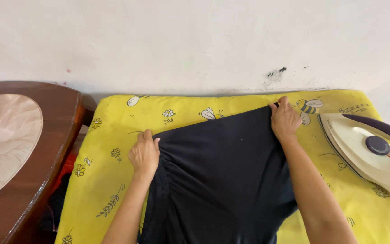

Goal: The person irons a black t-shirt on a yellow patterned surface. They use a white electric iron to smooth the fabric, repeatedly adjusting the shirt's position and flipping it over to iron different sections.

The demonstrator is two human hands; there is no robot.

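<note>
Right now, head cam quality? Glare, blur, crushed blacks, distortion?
Head view: soft even light, no hard shadows or glare. Sharp overall; both hands crisp. The dark garment reads nearly black, folds faint except the gathers beside the left hand. Right hand grips its far corner. Iron cropped at frame edge; slight wide-angle bowing.

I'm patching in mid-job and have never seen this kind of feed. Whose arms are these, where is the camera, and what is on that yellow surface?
There is no machine here. The one picture comes from a camera worn on a person's head, looking down at their own two bare arms. The left hand presses on the left edge of a dark cloth, where the fabric is gathered into folds. The right hand grips the cloth's far right corner. The cloth lies spread on a yellow padded cover printed with bees and flowers. On the right of that cover lies a cream iron with a dark handle, touched by neither hand. A brown wooden table stands to the left, and a white wall runs behind.
</note>
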